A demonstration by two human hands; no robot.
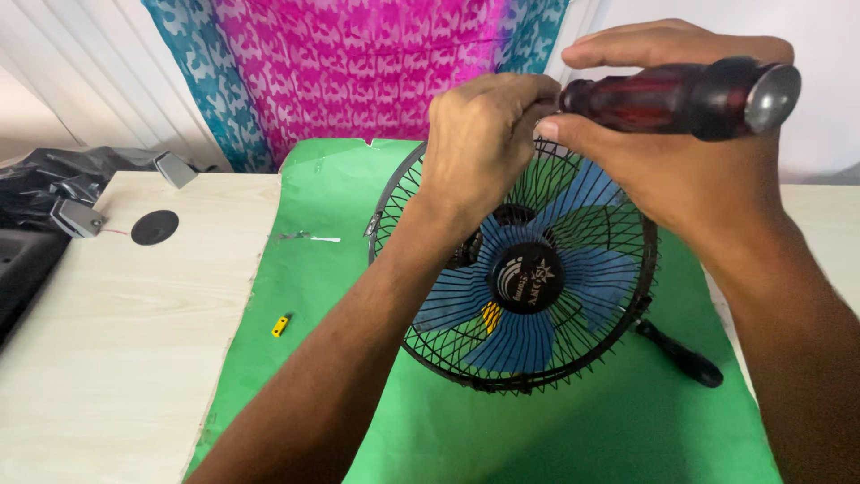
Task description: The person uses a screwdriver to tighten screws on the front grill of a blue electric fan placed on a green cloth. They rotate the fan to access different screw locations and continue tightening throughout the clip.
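While my left hand (484,134) curls its grip closed on the top rim of the small black wire-cage fan with blue blades (520,278), my right hand (681,152) has its grip clamped around the dark red translucent screwdriver handle with a grey metal end cap (690,97), held level at the same rim. The fan stands tilted back near the middle of the green paper sheet (331,206), its black foot (683,356) sticking out to the right.

Left of the fan the sheet lies open as far as its ragged edge, with only a small yellow piece (281,325) on it. Past that edge the pale wooden bench (116,358) runs wide, a flat black disc (154,227) and crumpled black plastic with grey clips (63,193) near its far left corner.

Behind the bench hangs a pink and teal patterned cloth (358,63), against white walls.
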